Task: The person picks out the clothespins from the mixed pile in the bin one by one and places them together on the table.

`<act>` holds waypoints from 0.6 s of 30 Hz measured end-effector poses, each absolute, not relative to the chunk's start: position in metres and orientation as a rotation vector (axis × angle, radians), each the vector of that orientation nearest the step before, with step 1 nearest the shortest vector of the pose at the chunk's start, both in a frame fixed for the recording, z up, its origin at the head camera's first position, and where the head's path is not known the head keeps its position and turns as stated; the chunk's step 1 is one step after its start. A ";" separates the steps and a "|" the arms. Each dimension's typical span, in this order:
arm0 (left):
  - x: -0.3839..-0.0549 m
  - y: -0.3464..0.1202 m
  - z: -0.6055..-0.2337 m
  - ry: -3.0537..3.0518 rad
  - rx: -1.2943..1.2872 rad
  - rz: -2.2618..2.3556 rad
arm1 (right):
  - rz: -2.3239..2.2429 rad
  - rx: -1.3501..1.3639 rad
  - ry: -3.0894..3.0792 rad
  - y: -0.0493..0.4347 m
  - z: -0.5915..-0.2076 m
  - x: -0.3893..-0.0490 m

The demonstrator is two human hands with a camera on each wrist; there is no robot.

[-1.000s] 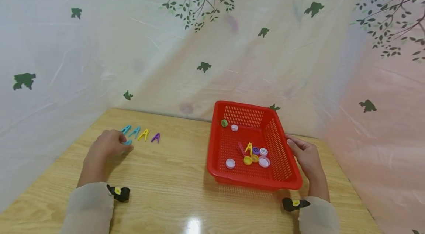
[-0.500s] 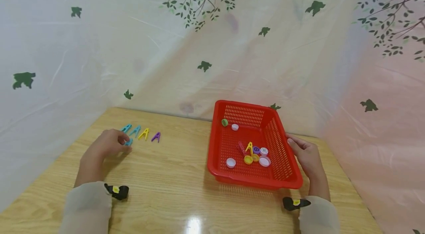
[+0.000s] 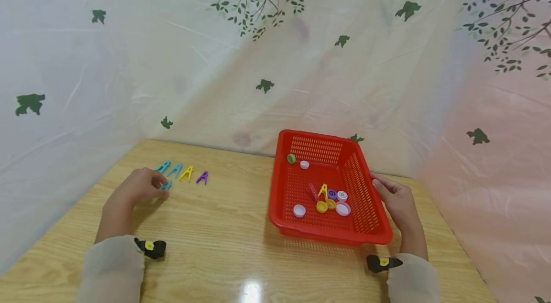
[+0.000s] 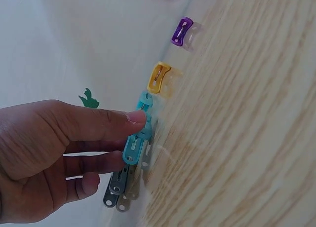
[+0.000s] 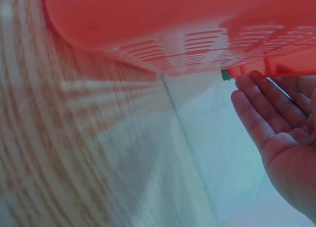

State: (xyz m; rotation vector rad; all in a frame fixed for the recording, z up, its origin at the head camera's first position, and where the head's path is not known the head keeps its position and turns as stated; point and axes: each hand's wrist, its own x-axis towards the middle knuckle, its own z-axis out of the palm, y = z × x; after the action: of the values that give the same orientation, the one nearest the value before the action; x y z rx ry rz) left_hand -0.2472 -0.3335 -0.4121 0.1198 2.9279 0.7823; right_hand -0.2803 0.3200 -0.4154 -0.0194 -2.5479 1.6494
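Observation:
My left hand point(image 3: 139, 186) is at the far left of the table, with a teal clothespin point(image 4: 134, 147) pinched between its thumb and fingers. In the head view the hand covers part of that clothespin. Just beyond stand two blue clothespins point(image 3: 175, 169), then a yellow clothespin point(image 3: 187, 174) and a purple clothespin point(image 3: 202, 178), in a row. On the right, my right hand point(image 3: 395, 198) grips the side rim of a red plastic basket point(image 3: 329, 235), thumb on top; the right wrist view shows its fingers point(image 5: 266, 106) beneath the rim.
Inside the basket lie a yellow clothespin point(image 3: 323, 191), a dark pink clothespin point(image 3: 314, 192) and several bottle caps, among them a white cap point(image 3: 299, 211) and a green cap point(image 3: 291, 158). A leaf-printed curtain point(image 3: 224, 78) hangs behind the wooden table point(image 3: 206, 245).
My left hand has shifted very slightly left, staying at the teal clothespin. The right hand and the basket hold their place.

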 end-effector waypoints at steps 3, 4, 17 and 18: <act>-0.248 -0.334 -0.412 2.927 0.130 0.772 | 1.645 -0.024 -2.556 0.320 -0.415 -0.280; -0.247 -0.334 -0.412 2.929 0.131 0.773 | 1.646 -0.028 -2.558 0.320 -0.415 -0.280; -0.247 -0.327 -0.403 3.018 0.238 0.828 | 1.653 -0.029 -2.549 0.320 -0.415 -0.279; -0.247 -0.325 -0.402 3.024 0.241 0.830 | 1.652 -0.028 -2.551 0.320 -0.415 -0.279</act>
State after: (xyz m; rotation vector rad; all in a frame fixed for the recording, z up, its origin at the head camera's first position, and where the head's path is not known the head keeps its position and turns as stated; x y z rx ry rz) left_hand -0.2471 -0.3253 -0.4019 0.2412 3.0236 0.8296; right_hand -0.2787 0.3198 -0.4146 -0.0278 -2.5510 1.6522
